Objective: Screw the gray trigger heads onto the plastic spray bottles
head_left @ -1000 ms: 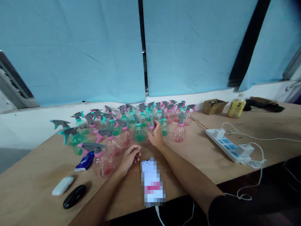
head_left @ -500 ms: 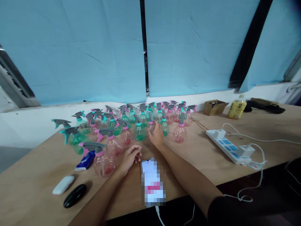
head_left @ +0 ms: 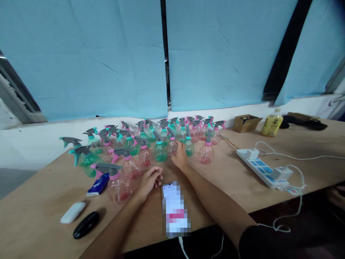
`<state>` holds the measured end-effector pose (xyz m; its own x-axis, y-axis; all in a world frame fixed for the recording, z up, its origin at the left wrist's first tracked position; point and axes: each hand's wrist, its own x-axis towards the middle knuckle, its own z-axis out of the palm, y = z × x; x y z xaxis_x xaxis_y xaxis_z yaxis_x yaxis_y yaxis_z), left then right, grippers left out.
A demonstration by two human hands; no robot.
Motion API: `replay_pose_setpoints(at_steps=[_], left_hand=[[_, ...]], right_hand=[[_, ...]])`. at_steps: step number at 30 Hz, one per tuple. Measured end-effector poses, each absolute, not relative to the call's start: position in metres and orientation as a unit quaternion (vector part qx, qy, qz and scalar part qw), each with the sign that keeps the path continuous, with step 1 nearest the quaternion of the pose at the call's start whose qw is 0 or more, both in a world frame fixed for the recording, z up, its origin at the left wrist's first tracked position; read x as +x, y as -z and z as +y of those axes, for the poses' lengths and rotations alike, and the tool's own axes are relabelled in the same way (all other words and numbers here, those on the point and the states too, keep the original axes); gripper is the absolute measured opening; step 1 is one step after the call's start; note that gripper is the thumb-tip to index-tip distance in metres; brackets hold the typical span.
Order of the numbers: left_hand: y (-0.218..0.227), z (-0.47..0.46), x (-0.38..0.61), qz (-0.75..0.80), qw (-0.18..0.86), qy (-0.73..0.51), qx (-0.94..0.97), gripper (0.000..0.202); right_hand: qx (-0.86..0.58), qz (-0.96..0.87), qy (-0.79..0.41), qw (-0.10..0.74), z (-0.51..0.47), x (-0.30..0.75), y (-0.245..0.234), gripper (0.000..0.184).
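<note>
Several round spray bottles, some pink and some green, stand in a crowd on the table. My right hand (head_left: pixel 180 157) holds a pink spray bottle (head_left: pixel 172 145) by its right side, at the front of the group; part of the bottle is hidden behind the fingers. Just left of it is a green spray bottle (head_left: pixel 161 153), and another green spray bottle (head_left: pixel 189 146) stands to its right. My left hand (head_left: pixel 151 180) rests on the table with fingers curled and nothing visible in them, close to a pink spray bottle (head_left: pixel 132 168). A phone (head_left: pixel 174 205) lies between my forearms.
On the right are a power strip (head_left: pixel 258 167) with chargers and white cables, a cardboard box (head_left: pixel 245 124) and a yellow-labelled bottle (head_left: pixel 271 124). A blue packet (head_left: pixel 98 184), a white case (head_left: pixel 72 212) and a black oval object (head_left: pixel 86 225) lie on the left.
The pink spray bottle in my right hand has turned a little, its grey head now slanting further left. My right hand has shifted slightly around it. My left hand has stayed put.
</note>
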<state>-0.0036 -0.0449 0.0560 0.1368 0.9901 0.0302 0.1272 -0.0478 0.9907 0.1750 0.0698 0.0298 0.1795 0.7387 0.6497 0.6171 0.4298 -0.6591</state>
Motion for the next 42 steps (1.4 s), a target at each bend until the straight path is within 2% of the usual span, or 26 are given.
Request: replay_pose_setpoints(at_steps=[6, 10, 14, 20, 28, 35, 42], left_hand=[[-0.055, -0.044, -0.005, 0.488, 0.489, -0.439, 0.575, 0.025], [-0.054, -0.043, -0.005, 0.491, 0.488, -0.434, 0.576, 0.024], [-0.055, -0.043, -0.005, 0.494, 0.487, -0.430, 0.578, 0.026], [-0.058, -0.046, -0.003, 0.489, 0.484, -0.436, 0.580, 0.026], [-0.059, -0.047, -0.002, 0.490, 0.486, -0.434, 0.579, 0.027], [-0.053, -0.042, -0.006, 0.485, 0.488, -0.428, 0.586, 0.028], [-0.053, -0.042, -0.005, 0.489, 0.484, -0.432, 0.583, 0.027]], right_hand=[[-0.546, -0.592, 0.017, 0.593, 0.060, 0.181, -0.048, 0.040], [-0.546, -0.578, 0.091, 0.599, 0.051, 0.192, -0.064, 0.044], [-0.550, -0.562, 0.113, 0.608, 0.054, 0.202, -0.066, 0.055], [-0.533, -0.572, 0.080, 0.619, 0.074, 0.211, -0.052, 0.057], [-0.541, -0.549, 0.047, 0.635, 0.087, 0.217, -0.041, 0.049], [-0.591, -0.502, 0.016, 0.631, 0.074, 0.214, -0.056, 0.057], [-0.464, -0.566, -0.088, 0.675, 0.063, 0.209, -0.062, 0.047]])
